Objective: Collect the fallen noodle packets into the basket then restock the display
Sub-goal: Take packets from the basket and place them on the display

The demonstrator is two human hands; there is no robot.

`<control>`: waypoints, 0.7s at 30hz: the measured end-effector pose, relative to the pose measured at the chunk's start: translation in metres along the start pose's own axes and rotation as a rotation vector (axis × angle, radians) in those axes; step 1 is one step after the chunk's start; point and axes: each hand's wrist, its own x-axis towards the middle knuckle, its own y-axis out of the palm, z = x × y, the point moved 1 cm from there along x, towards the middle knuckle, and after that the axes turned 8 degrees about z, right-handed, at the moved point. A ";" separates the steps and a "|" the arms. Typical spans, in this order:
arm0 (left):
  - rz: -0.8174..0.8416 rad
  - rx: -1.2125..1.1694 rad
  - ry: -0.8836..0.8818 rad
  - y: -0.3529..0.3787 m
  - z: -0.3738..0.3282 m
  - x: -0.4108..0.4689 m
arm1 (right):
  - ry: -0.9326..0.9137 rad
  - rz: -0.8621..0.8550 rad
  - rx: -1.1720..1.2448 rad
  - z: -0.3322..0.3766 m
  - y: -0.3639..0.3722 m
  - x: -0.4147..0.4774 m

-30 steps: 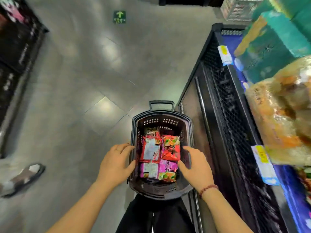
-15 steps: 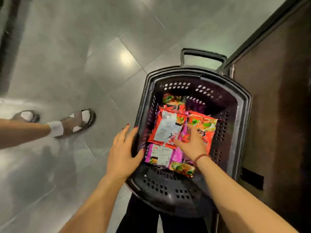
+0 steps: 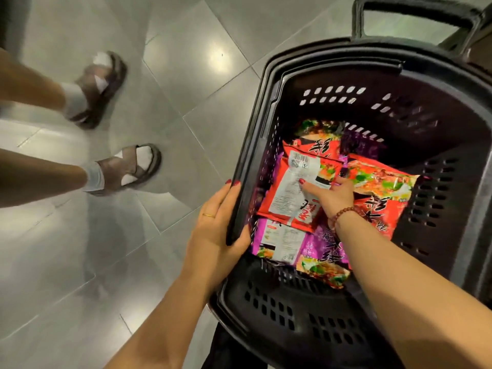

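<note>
A black plastic basket (image 3: pixel 332 53) with a handle (image 3: pixel 415 9) stands on the floor in front of me. Several noodle packets lie inside it. A red packet (image 3: pixel 285 198) lies back-side up with its white label showing, and another red one (image 3: pixel 380 187) lies to its right. Purple packets (image 3: pixel 282 241) lie nearer me. My left hand (image 3: pixel 215 235) grips the basket's left rim, thumb inside. My right hand (image 3: pixel 330 198) is down in the basket, thumb on the white label and fingers tucked at that packet's right edge, pinching it.
Another person's two feet in brown sandals and white socks (image 3: pixel 125 169) stand on the grey tiled floor (image 3: pixel 186 62) just left of the basket. A dark shelf base (image 3: pixel 479 46) touches the basket's far right corner.
My right hand left the basket's right rim and went down onto the red packet. The view dropped closer to the basket. The left hand stayed on the rim. The other person's feet stepped nearer.
</note>
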 end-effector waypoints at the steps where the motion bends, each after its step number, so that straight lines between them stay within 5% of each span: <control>1: 0.000 -0.003 -0.005 0.000 0.000 0.000 | 0.002 -0.017 -0.005 0.000 0.001 0.000; 10: -0.009 0.137 -0.033 -0.001 -0.010 0.001 | -0.134 0.041 0.136 -0.001 -0.005 -0.024; 13: -0.098 0.196 0.089 -0.002 -0.023 0.000 | -0.220 0.067 0.148 0.002 -0.025 -0.049; 16: -0.025 0.017 0.194 -0.002 -0.052 -0.003 | -0.361 0.013 0.131 0.006 -0.052 -0.082; 18: 0.061 -0.237 0.019 0.001 -0.078 -0.001 | -0.437 -0.035 0.093 0.006 -0.066 -0.105; 21: 0.391 -0.879 -0.660 0.010 -0.105 0.015 | -0.574 -0.065 -0.014 0.003 -0.081 -0.133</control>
